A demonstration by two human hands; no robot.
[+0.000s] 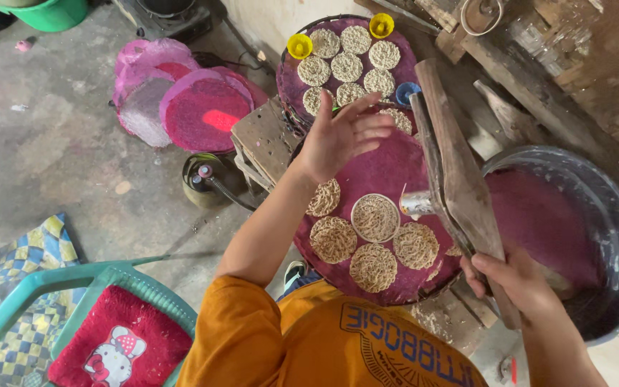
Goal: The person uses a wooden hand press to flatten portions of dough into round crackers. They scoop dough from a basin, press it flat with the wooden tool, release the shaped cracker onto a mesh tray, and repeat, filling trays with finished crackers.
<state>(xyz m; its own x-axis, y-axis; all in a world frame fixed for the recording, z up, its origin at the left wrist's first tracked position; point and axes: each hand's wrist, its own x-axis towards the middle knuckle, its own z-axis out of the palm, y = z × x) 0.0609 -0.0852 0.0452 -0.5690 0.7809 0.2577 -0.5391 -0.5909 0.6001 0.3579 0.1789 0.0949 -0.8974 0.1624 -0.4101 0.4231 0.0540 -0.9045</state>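
1. Noodle rounds [374, 266] lie flat on a purple woven tray [388, 168] in front of the person. Several pale, lacy discs sit close together, and one of them sits inside a white ring mould [375, 217].
2. The left hand [342, 136] is released, fingers spread, hovering over the far part of the tray and holding nothing.
3. The right hand [514, 279] is clenched around the lower end of a long wooden press handle [456, 179]. A small metal cylinder [417, 203] juts from the handle just beside the ring mould.
4. The rounds look light, soft and loosely tangled, so they would likely tear or sag if pinched. A flat lift from beneath the whole disc, or moving the tray by its rim, seems safer.
5. The handle looks stiff and heavy, and its worn end gives a firm grip.
6. A second tray [289, 79] beyond the first carries more rounds and two yellow cups [299, 46]. A grey tub [610, 215] stands at the right, and stacked pink trays [180, 97] rest on the floor [51, 143].
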